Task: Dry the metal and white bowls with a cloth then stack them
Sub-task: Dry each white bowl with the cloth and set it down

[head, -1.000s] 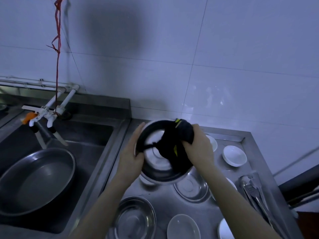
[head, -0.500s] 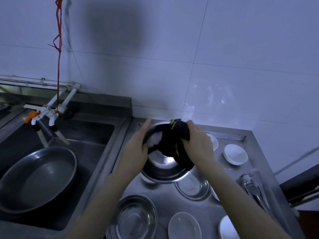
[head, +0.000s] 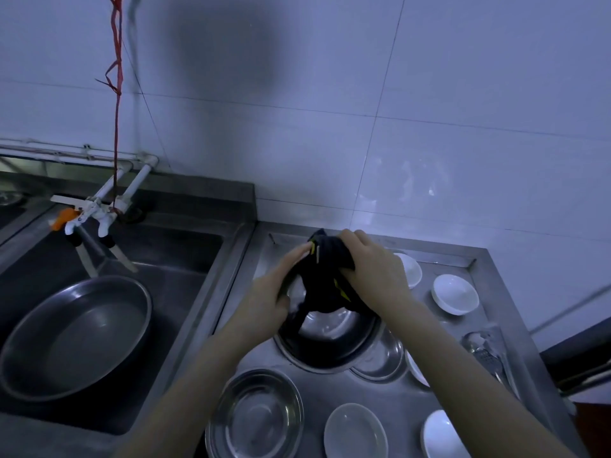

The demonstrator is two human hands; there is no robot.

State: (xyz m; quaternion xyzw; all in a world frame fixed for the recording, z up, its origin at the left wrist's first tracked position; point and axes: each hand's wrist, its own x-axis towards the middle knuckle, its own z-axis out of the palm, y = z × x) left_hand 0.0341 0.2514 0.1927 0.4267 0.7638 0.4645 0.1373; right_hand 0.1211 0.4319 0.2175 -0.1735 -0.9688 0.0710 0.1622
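The right hand [head: 373, 276] is gripping a bunched dark cloth [head: 325, 279], fingers curled over its top, and pressing it into the far side of a large metal bowl [head: 334, 338]. The cloth is showing small yellow marks and is trailing down into the bowl's hollow. The left hand [head: 271, 299] is holding the bowl's left rim, thumb curled at the near edge and fingers reaching along the rim up to the cloth. The bowl is sitting tilted toward the person, above the steel counter [head: 380, 396]; whether its lower edge is touching the counter cannot be told.

Just right of the held bowl, partly under it, a second metal dish [head: 385, 357] is lying on the counter. Nearer the person, a third metal bowl [head: 256, 419] is sitting open side up. Beside it to the right, a white bowl [head: 355, 433] is resting, and another white bowl [head: 441, 436] is lying further right, partly behind the right forearm. Behind the right hand, a white bowl [head: 411, 269] is peeking out, with one more white bowl [head: 455, 294] just to its right. Metal utensils [head: 489, 353] are lying along the counter's right edge.

To the left, a wide metal pan [head: 76, 335] is leaning in the sink [head: 185, 256], below two white taps [head: 99, 216]. A red string [head: 116, 94] is hanging down the tiled wall [head: 429, 127] to the taps.
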